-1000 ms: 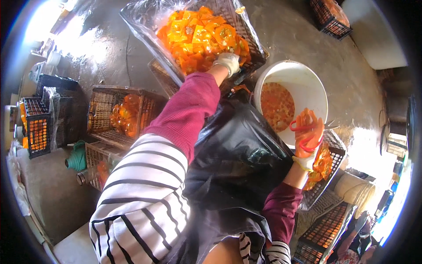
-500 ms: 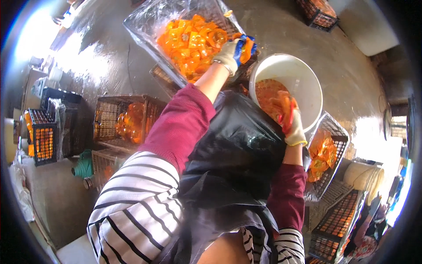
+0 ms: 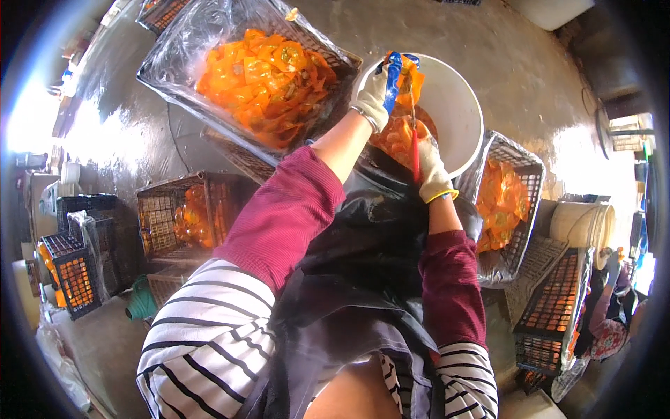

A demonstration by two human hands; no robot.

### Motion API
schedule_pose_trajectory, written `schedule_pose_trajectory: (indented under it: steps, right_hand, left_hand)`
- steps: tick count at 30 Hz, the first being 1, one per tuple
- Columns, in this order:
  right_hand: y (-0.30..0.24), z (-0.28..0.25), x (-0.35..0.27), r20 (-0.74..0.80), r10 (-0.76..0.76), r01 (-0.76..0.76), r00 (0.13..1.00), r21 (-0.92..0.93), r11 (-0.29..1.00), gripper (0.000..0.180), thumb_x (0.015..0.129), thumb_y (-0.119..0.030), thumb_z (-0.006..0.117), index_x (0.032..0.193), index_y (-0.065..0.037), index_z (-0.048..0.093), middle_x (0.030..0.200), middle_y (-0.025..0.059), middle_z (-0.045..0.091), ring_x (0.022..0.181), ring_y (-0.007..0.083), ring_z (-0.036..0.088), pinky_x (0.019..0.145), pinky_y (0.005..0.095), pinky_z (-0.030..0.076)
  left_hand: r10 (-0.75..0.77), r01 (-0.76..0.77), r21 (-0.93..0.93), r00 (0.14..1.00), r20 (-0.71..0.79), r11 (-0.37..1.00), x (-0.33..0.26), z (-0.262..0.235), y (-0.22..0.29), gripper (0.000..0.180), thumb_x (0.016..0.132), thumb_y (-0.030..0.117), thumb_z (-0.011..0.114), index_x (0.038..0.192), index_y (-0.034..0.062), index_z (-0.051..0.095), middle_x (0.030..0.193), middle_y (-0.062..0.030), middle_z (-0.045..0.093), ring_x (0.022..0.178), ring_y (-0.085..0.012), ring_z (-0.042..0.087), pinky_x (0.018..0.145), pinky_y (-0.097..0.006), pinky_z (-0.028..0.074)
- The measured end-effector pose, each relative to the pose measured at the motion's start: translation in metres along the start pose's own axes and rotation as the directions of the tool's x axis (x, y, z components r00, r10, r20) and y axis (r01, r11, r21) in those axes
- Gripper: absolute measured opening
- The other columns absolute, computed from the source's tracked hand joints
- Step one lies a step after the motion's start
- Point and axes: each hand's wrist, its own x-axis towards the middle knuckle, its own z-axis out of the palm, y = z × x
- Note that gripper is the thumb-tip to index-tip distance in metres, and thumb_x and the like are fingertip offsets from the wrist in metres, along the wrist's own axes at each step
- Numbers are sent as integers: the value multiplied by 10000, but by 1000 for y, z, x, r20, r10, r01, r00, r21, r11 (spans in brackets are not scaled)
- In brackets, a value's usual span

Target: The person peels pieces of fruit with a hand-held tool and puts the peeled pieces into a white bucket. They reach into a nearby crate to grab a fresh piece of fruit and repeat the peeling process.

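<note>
Above the white bucket my left hand, in a pale glove with a blue patch, grips a glossy orange pepper piece. My right hand, in a pale glove with a yellow cuff, is closed around a red-handled knife. Its thin blade points up and reaches the pepper. Orange-red bits lie inside the bucket, partly hidden by my hands. To the left stands a plastic-lined crate heaped with cut orange peppers.
Right of my apron, another lined crate holds flat orange pieces. A brown crate with whole-looking orange peppers stands at the left. Black crates sit farther right, near another person. The concrete floor looks wet and shiny.
My left hand has moved right with the pepper piece, from beside the crate to over the bucket. The knife in my right hand now shows, its blade meeting the pepper. The view has shifted.
</note>
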Motion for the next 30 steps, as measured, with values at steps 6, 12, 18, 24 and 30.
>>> schedule_pose_trajectory:
  steps: [6, 12, 18, 24, 30]
  right_hand:
    - [-4, -7, -2, -61, -53, 43, 997, -154, 987, 243, 932, -225, 570, 1122, -73, 570, 789, 82, 652, 639, 167, 605, 549, 263, 482]
    - [-11, 2, -6, -50, -109, 96, 993, -207, 974, 258, 914, -277, 604, 1065, -69, 591, 771, 77, 667, 593, 153, 595, 559, 268, 473]
    - [-43, 10, -33, -264, 13, -94, 964, -299, 950, 264, 915, -287, 597, 1067, -72, 593, 802, 79, 657, 725, 139, 609, 648, 301, 472]
    - [13, -32, 20, -75, -358, 267, 931, -529, 806, 331, 902, -289, 632, 1120, -51, 560, 873, 58, 641, 595, 120, 600, 502, 240, 469]
    - [-13, -10, 0, -151, -129, 64, 980, -376, 924, 309, 916, -262, 614, 1138, -55, 562, 854, 68, 661, 682, 137, 622, 565, 231, 478]
  left_hand:
    - [-40, 42, -31, 998, 54, 999, -13, 4, 27, 566, 939, 511, 473, 1142, 2, 614, 1057, -82, 655, 886, -161, 576, 833, -290, 452]
    - [-65, 108, -209, 977, 203, 972, 0, -10, 8, 428, 955, 385, 506, 1189, 38, 593, 1155, -63, 627, 1023, -150, 581, 928, -271, 428]
    - [-327, 349, -40, 908, 262, 936, -5, 2, 13, 365, 882, 174, 643, 1210, 37, 562, 1066, -71, 633, 988, -152, 597, 841, -228, 495]
    - [-77, -17, 377, 969, 233, 926, 3, 1, -10, 433, 867, 241, 634, 1213, -5, 548, 1106, -152, 640, 981, -244, 629, 905, -300, 484]
    - [-105, -17, 575, 979, 177, 818, -3, -4, 4, 422, 862, 329, 626, 1114, -9, 616, 1024, -213, 659, 964, -319, 638, 874, -346, 487]
